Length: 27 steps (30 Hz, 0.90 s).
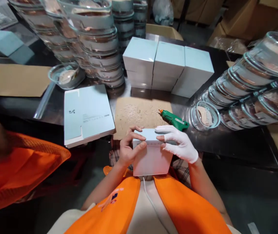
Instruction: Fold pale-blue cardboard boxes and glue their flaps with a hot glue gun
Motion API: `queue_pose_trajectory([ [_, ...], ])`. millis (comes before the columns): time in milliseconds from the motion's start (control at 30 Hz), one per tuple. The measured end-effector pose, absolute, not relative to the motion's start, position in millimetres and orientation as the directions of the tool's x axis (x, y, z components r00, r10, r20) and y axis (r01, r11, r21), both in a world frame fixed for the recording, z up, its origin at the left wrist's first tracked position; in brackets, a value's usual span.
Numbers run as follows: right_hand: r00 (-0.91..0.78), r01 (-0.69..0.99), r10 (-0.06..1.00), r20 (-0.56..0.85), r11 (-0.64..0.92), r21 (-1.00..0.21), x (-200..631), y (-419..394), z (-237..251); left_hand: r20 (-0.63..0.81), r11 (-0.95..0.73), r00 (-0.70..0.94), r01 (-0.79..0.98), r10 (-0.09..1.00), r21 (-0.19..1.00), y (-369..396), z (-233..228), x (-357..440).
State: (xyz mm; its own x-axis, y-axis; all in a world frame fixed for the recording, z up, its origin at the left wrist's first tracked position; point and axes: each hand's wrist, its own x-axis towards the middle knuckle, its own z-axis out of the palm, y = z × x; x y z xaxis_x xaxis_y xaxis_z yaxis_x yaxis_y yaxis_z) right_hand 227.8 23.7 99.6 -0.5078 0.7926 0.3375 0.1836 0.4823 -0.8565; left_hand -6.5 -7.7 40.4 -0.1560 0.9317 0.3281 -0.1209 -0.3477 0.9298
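A small pale blue cardboard box [152,156] is gripped by bare left hand [128,148] and white-gloved right hand [179,143], flap pinched down, probably for sealing; green glue gun [174,119] parked just behind it.

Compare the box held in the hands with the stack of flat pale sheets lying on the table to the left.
The held box is folded into a cube; the flat stack lies unfolded as sheets. The box is off the table, gripped by the bare left hand and the white-gloved right hand; the stack rests on the table, untouched. The stack's top sheet shows small printing; none shows on the box. Both are pale blue-white card.
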Motion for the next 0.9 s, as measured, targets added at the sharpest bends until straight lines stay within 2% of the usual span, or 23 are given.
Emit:
queue_pose_trajectory([
  [133, -0.459, 0.168, 0.824, 0.333, 0.448, -0.878, 227, 18, 91, 0.334, -0.352, -0.146, -0.118, 0.931, 0.929, -10, 46, -2],
  [267, -0.131, 0.115, 0.917, 0.376, 0.391, -0.913, 216, 10, 76, 0.325, -0.354, -0.207, -0.124, 0.923, 0.927, -8, 51, 2],
  [367, 0.055, 0.101, 0.911, 0.408, 0.402, -0.91, 206, 9, 62, 0.344, -0.378, -0.233, -0.12, 0.91, 0.918, -4, 53, 2],
  [467, 0.019, 0.162, 0.913, 0.407, 0.399, -0.902, 203, 7, 49, 0.369, -0.407, -0.252, -0.12, 0.895, 0.906, 3, 52, -4],
  [567, -0.187, 0.136, 0.942, 0.278, 0.306, -0.942, 205, 1, 42, 0.281, -0.367, -0.379, -0.177, 0.882, 0.913, 14, 51, -17],
  [633, -0.256, 0.113, 0.952, 0.169, 0.203, -0.973, 206, 3, 47, 0.206, -0.339, -0.439, -0.25, 0.874, 0.907, 21, 52, -28],
  [733, -0.189, 0.087, 0.976, 0.108, 0.126, -0.988, 203, 37, 79, 0.236, -0.387, -0.508, -0.214, 0.829, 0.897, 26, 58, -50],
  [800, -0.115, 0.079, 0.979, 0.169, 0.179, -0.981, 196, 88, 113, 0.311, -0.426, -0.6, -0.055, 0.737, 0.903, 26, 63, -70],
  [900, 0.004, 0.069, 0.917, 0.399, 0.398, -0.915, 171, 195, 167, 0.378, -0.38, -0.704, 0.164, 0.602, 0.91, 22, 69, -102],
])
